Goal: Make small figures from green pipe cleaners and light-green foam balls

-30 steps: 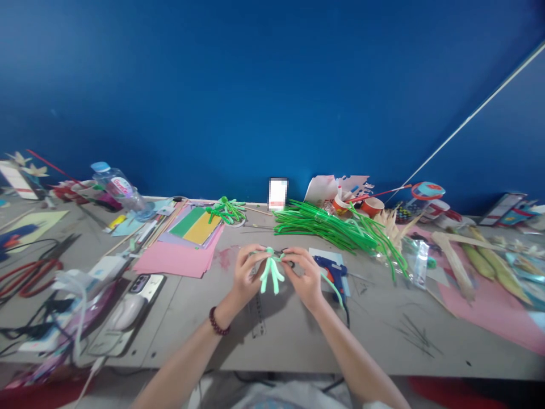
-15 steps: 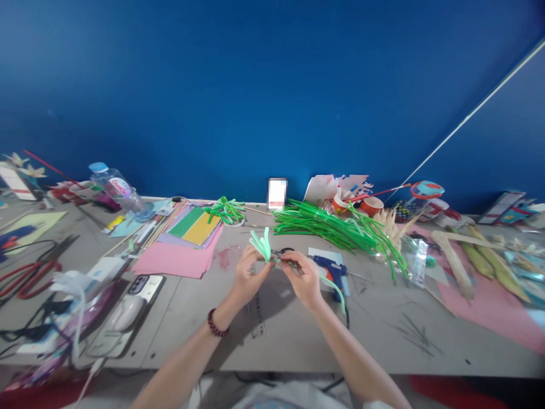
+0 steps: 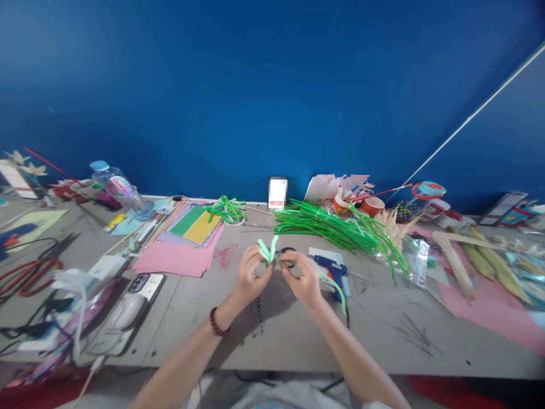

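Note:
My left hand (image 3: 254, 274) is closed, its thumb and fingers pinching a bundle of pale green pipe cleaners (image 3: 267, 250) bent into loops that fan upward. Close beside it, my right hand (image 3: 303, 277) is closed too, its fingertips pinched at the base of the bundle. A pale green pipe cleaner length (image 3: 336, 284) curves out from behind the right hand; its link to the bundle is hidden. A dark, rounded object (image 3: 287, 250), perhaps a scissors handle, shows just behind the fingertips. Under the hands lies a clear ruler (image 3: 258, 319).
A blue glue gun (image 3: 334, 271) lies right of my hands. Behind are green pipe cleaners (image 3: 327, 226) and a small green pile (image 3: 227, 209). To the left are pink paper (image 3: 170, 259), a phone (image 3: 142, 286), red-handled scissors (image 3: 40, 276) and a bottle (image 3: 119, 184).
The pale green loops have turned and dropped slightly, now spreading into a V between my hands. Both hands stay in nearly the same place.

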A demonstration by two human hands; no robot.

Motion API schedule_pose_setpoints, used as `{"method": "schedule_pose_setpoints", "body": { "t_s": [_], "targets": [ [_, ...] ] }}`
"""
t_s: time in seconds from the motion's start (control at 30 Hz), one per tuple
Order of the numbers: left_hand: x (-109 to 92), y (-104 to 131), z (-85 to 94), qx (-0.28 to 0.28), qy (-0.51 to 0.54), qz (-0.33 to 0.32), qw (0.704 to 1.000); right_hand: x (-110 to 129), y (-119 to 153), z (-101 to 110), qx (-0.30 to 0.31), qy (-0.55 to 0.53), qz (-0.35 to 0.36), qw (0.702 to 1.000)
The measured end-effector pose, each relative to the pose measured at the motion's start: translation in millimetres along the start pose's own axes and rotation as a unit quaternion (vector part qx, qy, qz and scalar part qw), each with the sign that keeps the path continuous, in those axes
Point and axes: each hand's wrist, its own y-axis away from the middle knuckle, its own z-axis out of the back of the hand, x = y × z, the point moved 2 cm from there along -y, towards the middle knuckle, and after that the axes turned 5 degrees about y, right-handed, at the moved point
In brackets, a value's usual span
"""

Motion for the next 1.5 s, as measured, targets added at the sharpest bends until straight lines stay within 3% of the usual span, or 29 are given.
{"method": "schedule_pose_setpoints", "body": {
  "t_s": [0.13, 0.23, 0.4, 0.53, 0.6, 0.67, 0.77, 0.87, 0.9, 0.97, 1.03, 1.13, 1.2, 1.37, 1.5],
  "targets": [
    [1.4, -0.7, -0.2, 0.007, 0.01, -0.01, 1.0, -1.6, -1.3, 2.9, 0.027, -0.011, 0.022, 0.999],
    [3.9, 0.8, -0.6, 0.021, -0.008, -0.033, 0.999, -0.9, -2.4, 4.5, 0.047, -0.023, -0.002, 0.999],
    [11.5, 10.3, 2.0, 0.045, -0.104, -0.122, 0.986, -5.9, -2.0, -0.5, 0.086, -0.099, -0.167, 0.977],
    [19.3, 21.9, 5.4, 0.096, -0.122, -0.191, 0.969, -18.0, 3.1, -9.6, 0.122, -0.227, -0.326, 0.91],
    [22.6, 25.5, 5.3, 0.12, -0.119, -0.19, 0.967, -21.7, 4.8, -11.8, 0.134, -0.262, -0.357, 0.886],
    [23.5, 25.8, 4.7, 0.096, -0.134, -0.179, 0.97, -21.8, 4.4, -11.0, 0.135, -0.254, -0.342, 0.895],
    [23.8, 19.7, 4.7, -0.003, -0.12, -0.077, 0.99, -15.2, 0.8, -3.9, 0.093, -0.151, -0.243, 0.954],
    [28.5, 11.9, 3.5, -0.047, 0.076, 0.127, 0.988, -4.9, -2.2, 4.5, 0.036, -0.034, -0.107, 0.993],
    [30.4, 10.1, 1.6, -0.031, 0.182, 0.193, 0.964, -2.2, -2.6, 6.4, 0.025, -0.012, -0.068, 0.997],
    [32.8, 8.5, -2.6, 0.017, 0.343, 0.311, 0.886, 0.9, -2.7, 8.4, 0.018, 0.01, -0.009, 1.0],
    [33.3, 8.5, -4.0, 0.036, 0.418, 0.386, 0.821, 1.6, -2.5, 8.9, 0.018, 0.021, 0.031, 0.999],
    [32.2, 9.1, -2.2, 0.018, 0.46, 0.432, 0.775, 0.8, -2.6, 8.7, 0.019, 0.035, 0.069, 0.997],
    [31.3, 9.7, -1.7, 0.011, 0.469, 0.443, 0.764, 0.0, -2.6, 8.4, 0.02, 0.049, 0.089, 0.995],
    [27.1, 11.9, -6.9, 0.012, 0.42, 0.459, 0.783, -0.2, -1.4, 6.1, 0.045, 0.074, 0.115, 0.99],
    [20.6, 10.4, -8.7, 0.015, 0.386, 0.454, 0.803, 3.1, -1.1, 5.0, 0.032, 0.033, 0.066, 0.997]
  ]
}}
